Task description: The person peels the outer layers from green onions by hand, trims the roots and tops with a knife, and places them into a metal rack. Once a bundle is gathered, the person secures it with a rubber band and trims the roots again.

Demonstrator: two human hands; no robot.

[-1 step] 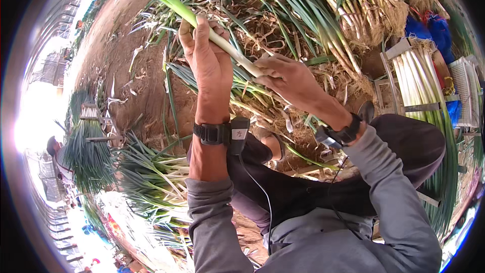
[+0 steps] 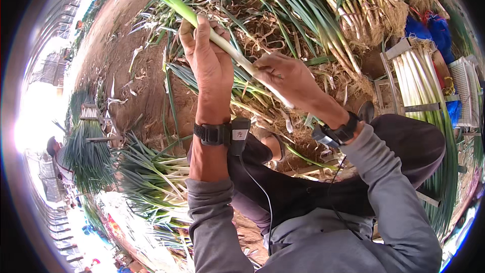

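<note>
A long green onion (image 2: 232, 52) slants from the upper left, its green leaves running out of the picture and its white stalk pointing down to the right. My left hand (image 2: 211, 68) is closed around it where green turns to white, thumb on top. Lower on the white stalk, my right hand (image 2: 293, 83) pinches with thumb and fingertips. A pale white length (image 2: 283, 99) shows past the right hand's fingers. Whether those fingers also hold a strip of skin cannot be made out. Beneath both hands lie loose green onions and dry peelings (image 2: 252, 88).
Unpeeled green onions with roots (image 2: 348, 20) are heaped at the far right. A metal rack (image 2: 422, 107) at right holds clean white-stalked onions. More onions lie at left (image 2: 146, 172), near another racked bundle (image 2: 91, 146). A white crate (image 2: 464, 91) stands at the right edge.
My right hand has shifted and turned slightly on the stalk. The pale white length below its fingers now shows. My left hand keeps its hold, almost unmoved.
</note>
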